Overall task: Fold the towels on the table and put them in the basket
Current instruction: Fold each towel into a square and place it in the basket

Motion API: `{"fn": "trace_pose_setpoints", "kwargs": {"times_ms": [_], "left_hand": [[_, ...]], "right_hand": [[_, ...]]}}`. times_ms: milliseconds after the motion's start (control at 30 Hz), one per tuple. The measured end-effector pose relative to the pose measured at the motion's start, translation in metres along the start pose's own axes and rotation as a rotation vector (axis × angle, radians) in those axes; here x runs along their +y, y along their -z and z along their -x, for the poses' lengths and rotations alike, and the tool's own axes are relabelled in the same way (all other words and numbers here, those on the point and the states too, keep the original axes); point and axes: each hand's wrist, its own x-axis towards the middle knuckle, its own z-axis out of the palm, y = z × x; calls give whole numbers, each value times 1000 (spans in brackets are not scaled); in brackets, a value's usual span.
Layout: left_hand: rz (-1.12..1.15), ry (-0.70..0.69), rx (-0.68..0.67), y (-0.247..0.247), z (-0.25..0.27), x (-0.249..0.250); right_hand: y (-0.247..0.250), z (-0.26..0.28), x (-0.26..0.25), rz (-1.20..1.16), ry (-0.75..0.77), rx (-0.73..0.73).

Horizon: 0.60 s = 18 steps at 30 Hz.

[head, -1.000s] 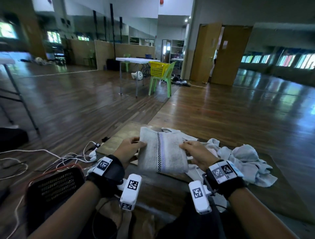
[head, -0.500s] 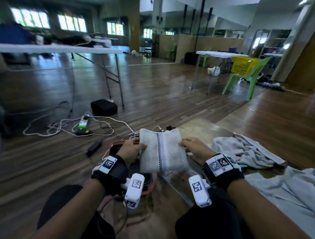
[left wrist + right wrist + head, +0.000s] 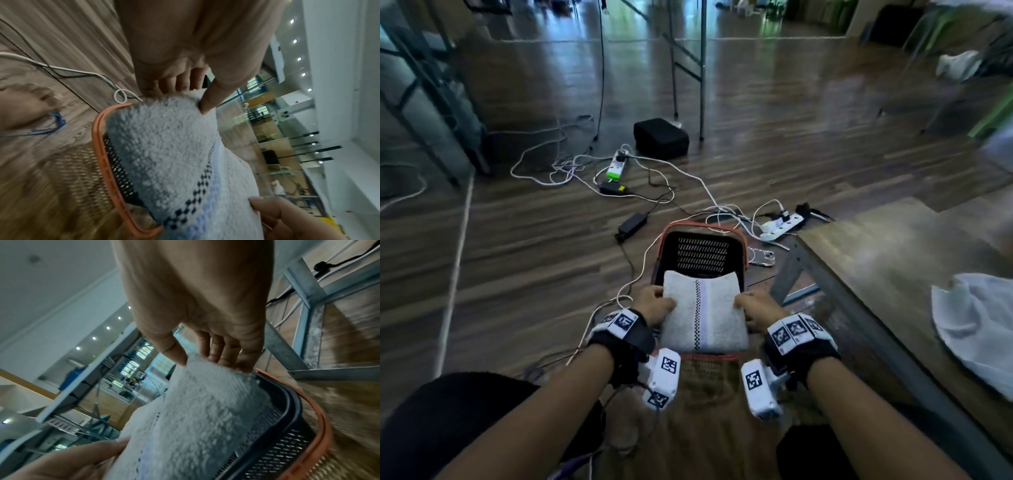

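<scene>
While both hands pinch its side edges to keep the folds flat, the folded towel [image 3: 705, 313] hangs over the basket [image 3: 702, 251] on the floor, more towels [image 3: 976, 329] on the bench [image 3: 876, 246] at three o'clock. Left wrist view: left hand [image 3: 185, 53], thumb on top, fingers beneath. Right wrist view: right hand [image 3: 205, 305] mirrors it.

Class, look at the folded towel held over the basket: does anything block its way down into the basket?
Nothing visible does. The folded towel, held by the left hand and right hand, hangs above the open basket; its visible interior looks bare.
</scene>
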Motion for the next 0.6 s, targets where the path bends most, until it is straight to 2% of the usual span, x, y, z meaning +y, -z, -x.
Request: {"fn": "trace_pose_setpoints", "kwargs": {"times_ms": [67,300,500,600], "left_hand": [[-73,45,-5,-6,-31,-11],[-332,124,62,-31,-162,-30],[-300,179,100,-61,-267,-54],[-292,203,75,-74,-307,-69]], "right_hand": [[-11,-44,12,38,-37,-3],[-30,-158,2,130,-115,51],[-44,-264,6,118,-130,85],[-49,-305,16,119,-164,111]]}}
